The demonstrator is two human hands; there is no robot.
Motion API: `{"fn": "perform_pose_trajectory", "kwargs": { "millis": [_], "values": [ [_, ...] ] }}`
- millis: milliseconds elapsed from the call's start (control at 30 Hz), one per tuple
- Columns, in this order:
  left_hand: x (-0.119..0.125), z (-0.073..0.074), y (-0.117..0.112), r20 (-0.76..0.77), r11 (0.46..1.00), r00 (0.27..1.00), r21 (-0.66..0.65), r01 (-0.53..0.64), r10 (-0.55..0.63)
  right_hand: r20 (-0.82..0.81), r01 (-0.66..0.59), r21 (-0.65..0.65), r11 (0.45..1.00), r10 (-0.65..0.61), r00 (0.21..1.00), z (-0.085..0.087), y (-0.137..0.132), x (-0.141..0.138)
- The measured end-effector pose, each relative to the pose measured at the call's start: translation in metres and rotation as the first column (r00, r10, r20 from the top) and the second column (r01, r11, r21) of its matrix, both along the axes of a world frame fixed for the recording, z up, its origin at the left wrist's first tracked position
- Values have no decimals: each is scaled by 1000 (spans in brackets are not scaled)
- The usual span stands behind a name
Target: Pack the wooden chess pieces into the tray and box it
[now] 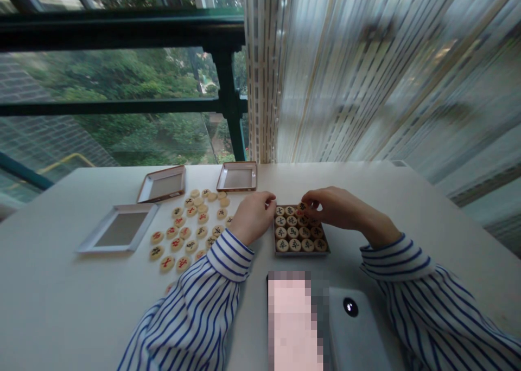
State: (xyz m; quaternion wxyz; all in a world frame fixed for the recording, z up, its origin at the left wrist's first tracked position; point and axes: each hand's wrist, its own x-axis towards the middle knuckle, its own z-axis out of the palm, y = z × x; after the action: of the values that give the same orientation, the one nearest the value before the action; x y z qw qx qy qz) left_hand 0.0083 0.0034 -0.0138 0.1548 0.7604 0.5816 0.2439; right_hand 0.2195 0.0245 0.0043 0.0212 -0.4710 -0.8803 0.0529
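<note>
A shallow brown box (301, 254) on the white table holds rows of round Chinese chess pieces (294, 245), with dark characters facing up. My right hand (340, 207) reaches over its far right side, thumb and fingers pinched on a chess piece (302, 206) at the far row. My left hand (253, 215) is beside the box's far left corner with its fingers curled together; whether it holds anything is hidden. Left of it, many loose chess pieces (191, 245) lie scattered, some with red characters and some with dark ones. My left sleeve covers part of them.
A white-rimmed tray (93, 244) lies at the left, with two brown-edged box parts (165, 186) (237, 177) behind the loose pieces. A phone with a blurred screen (291, 322) and a pale device with a round dark lens (356, 327) lie in front. Beyond the table hangs a striped curtain (325, 78).
</note>
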Motion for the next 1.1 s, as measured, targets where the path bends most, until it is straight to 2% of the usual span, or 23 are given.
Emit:
{"fn": "perform_pose_trajectory", "kwargs": {
  "millis": [767, 1100],
  "values": [
    [-1, 0, -1, -37, 1000, 999, -8, 5, -6, 75, -61, 11, 998, 60, 995, -6, 2, -2],
    [-1, 2, -2, -42, 1000, 999, -18, 4, -5, 83, -54, -9, 999, 54, 995, -2, 0, -4]
  ]
}}
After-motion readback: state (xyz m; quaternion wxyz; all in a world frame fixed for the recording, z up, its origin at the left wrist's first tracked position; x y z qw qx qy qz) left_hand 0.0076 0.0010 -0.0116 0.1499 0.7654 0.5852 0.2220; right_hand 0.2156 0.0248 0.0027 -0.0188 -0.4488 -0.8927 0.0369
